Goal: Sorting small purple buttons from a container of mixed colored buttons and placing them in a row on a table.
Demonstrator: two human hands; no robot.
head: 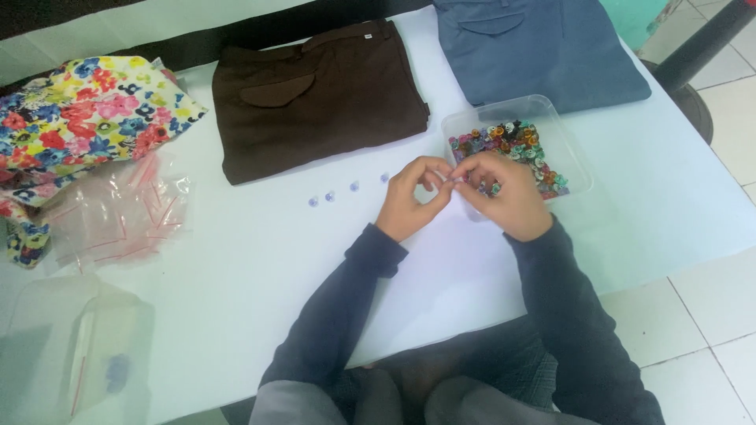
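My left hand (413,197) and my right hand (504,193) meet fingertip to fingertip over the white table (236,252), pinching something small between them; it is too small to make out. My right hand rests at the near edge of a clear plastic tray (571,153) filled with several small multicoloured buttons (512,142). A short row of several small pale purple buttons (331,195) lies on the table just left of my left hand.
Folded brown trousers (315,94) and folded blue trousers (535,47) lie at the back. A floral cloth (79,118) is at the far left, beside a pile of small clear zip bags (118,212). A clear container (79,346) sits at the near left.
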